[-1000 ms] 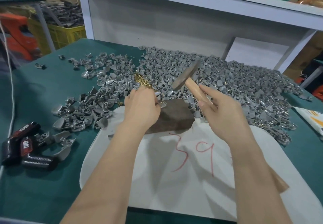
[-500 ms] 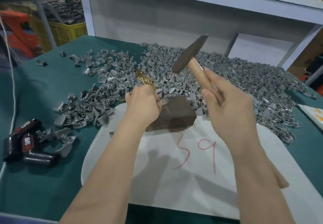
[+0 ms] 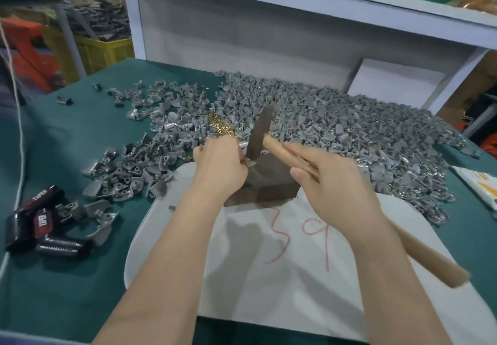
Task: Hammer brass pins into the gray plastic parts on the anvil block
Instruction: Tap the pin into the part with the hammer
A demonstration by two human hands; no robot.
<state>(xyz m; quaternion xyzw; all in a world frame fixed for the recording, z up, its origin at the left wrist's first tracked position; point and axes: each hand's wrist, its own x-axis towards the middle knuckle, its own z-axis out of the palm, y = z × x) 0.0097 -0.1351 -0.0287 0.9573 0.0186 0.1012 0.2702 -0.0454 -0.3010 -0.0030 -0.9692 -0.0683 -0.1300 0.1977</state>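
Observation:
A dark metal anvil block [image 3: 271, 180] stands on a white board [image 3: 282, 272] marked "39" in red. My left hand [image 3: 219, 167] pinches a gray plastic part [image 3: 248, 162] against the block's top left edge; most of the part is hidden by my fingers. My right hand [image 3: 336, 186] grips the wooden handle of a hammer [image 3: 259, 133], whose steel head is down over the part, its lower end touching or just above it. A small heap of brass pins [image 3: 222, 129] lies just behind my left hand.
A large heap of gray plastic parts [image 3: 349, 129] covers the green table behind and right of the block, with a smaller spread [image 3: 139, 161] to the left. Black packets [image 3: 40, 223] lie at the left edge. A white shelf unit [image 3: 242, 35] stands behind.
The hammer was raised half a second ago; its head has now swung down onto the part at the block. My left hand has stayed at the block.

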